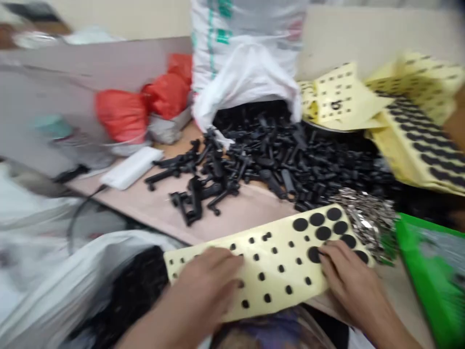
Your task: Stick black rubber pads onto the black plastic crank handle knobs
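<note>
A pale yellow sticker sheet point(279, 261) lies slanted in front of me at the near edge of the table. Round black stickers point(317, 219) remain at its right end; small dark marks dot the rest. My right hand point(350, 278) is over the right end of the sheet, its fingers closed at the edge of one round black sticker point(314, 254). My left hand point(203, 291) is above the left part of the sheet, fingers bent and blurred by motion. Whether it holds anything is hidden.
Black plastic parts point(269, 160) spill from a white sack point(250, 72) across the table. Small shiny metal pieces point(363, 223) lie right, beside a green bag point(428, 271). More yellow sheets point(337, 97) are stacked behind. Left are red bundles point(121, 114), a white box point(132, 167) and an open sack point(119, 237).
</note>
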The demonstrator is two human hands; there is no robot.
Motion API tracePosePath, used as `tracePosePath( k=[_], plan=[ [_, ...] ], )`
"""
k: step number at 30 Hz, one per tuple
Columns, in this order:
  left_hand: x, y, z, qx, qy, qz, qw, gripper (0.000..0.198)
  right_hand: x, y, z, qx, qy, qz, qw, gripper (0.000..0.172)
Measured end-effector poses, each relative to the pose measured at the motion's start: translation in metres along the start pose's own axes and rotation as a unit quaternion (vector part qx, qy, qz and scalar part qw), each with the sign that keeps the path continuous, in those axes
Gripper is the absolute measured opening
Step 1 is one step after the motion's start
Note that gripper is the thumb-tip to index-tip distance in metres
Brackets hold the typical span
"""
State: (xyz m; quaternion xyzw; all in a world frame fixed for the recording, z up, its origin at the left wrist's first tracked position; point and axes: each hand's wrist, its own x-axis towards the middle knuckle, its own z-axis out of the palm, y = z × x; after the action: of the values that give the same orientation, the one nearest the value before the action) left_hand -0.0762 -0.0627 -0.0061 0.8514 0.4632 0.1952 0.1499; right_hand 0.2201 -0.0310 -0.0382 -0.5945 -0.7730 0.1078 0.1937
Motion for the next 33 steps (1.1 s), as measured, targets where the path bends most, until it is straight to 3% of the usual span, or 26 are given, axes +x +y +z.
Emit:
tracePosePath(
  k=[3, 4, 7, 11, 15, 19, 24, 27, 33],
  plan=[
    [0.04, 0.033, 0.027, 0.039, -0.046, 0.072, 0.996, 0.018, -0.004, 0.018, 0.011, -0.108, 0.036, -0.083, 0.99, 0.016],
    [0.052, 0.041, 0.035, 0.054, -0.063, 0.101, 0.991, 0.017, -0.004, 0.024, 0.012, -0.111, 0.042, -0.11, 0.987, 0.015],
    [0.075, 0.056, 0.05, 0.078, -0.052, 0.1, 0.991, 0.019, -0.005, 0.028, 0.012, -0.084, 0.021, -0.124, 0.989, 0.01],
    [0.077, 0.056, 0.06, 0.078, -0.054, 0.076, 0.993, 0.019, -0.005, 0.007, 0.013, -0.054, 0.044, -0.103, 0.992, 0.021],
    [0.084, 0.047, 0.076, 0.101, -0.067, 0.067, 0.99, 0.025, 0.001, -0.009, 0.014, -0.065, 0.054, -0.056, 0.995, 0.019],
    [0.091, 0.047, 0.081, 0.115, -0.065, 0.077, 0.988, 0.025, 0.002, -0.014, 0.008, -0.023, 0.029, -0.028, 0.999, 0.017],
    [0.092, 0.047, 0.08, 0.128, -0.071, 0.086, 0.985, 0.028, 0.005, -0.012, 0.01, -0.073, 0.067, -0.012, 0.995, 0.016],
    [0.093, 0.045, 0.081, 0.13, -0.071, 0.087, 0.985, 0.026, 0.008, -0.014, 0.009, -0.088, 0.046, -0.011, 0.995, 0.018],
    [0.09, 0.047, 0.085, 0.135, -0.079, 0.103, 0.982, 0.027, 0.005, -0.024, 0.001, 0.063, -0.03, 0.017, 0.997, 0.016]
  ],
)
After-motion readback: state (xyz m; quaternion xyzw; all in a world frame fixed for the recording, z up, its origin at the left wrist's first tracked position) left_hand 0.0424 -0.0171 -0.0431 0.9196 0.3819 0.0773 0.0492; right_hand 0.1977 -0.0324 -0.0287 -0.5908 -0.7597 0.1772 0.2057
